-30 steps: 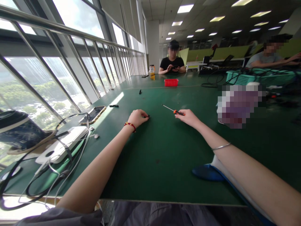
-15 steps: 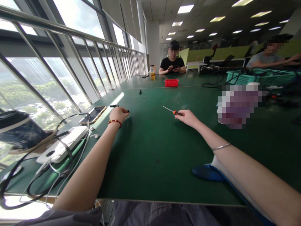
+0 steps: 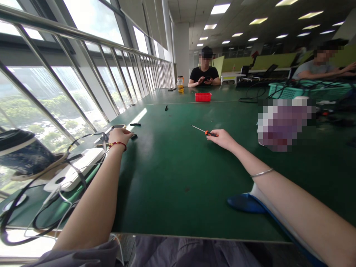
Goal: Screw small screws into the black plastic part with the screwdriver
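Left hand (image 3: 119,136) rested just right of the phone (image 3: 100,139), fingertips at a small black part (image 3: 134,136); pinched or released, I could not tell. Right hand (image 3: 223,139), well right of the phone, gripped the screwdriver (image 3: 204,131), its tip engaging nothing. A second black part (image 3: 135,124) lay beyond the phone, untouched.

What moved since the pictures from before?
The left hand slid left across the green table to the phone, a small black part at its fingers. The right hand stayed put, holding the screwdriver; the red tray did not move.
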Motion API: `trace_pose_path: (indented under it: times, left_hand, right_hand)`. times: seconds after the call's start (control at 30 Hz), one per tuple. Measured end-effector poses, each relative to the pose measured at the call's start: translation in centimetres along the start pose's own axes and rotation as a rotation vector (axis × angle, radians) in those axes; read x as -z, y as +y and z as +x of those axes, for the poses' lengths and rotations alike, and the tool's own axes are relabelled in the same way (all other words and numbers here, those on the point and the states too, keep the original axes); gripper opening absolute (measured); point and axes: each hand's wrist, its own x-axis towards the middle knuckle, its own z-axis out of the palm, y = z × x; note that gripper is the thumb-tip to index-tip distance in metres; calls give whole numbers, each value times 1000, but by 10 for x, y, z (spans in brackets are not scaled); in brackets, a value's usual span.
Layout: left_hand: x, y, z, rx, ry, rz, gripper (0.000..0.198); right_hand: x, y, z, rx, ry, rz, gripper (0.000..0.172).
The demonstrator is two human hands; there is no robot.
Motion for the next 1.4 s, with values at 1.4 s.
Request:
trace_pose_path:
  times: [1.4]
  left_hand:
    - [-13,-1,-2,44,-20,36,36]
  right_hand:
    - [0,-2,-1,4,-23,-72,26]
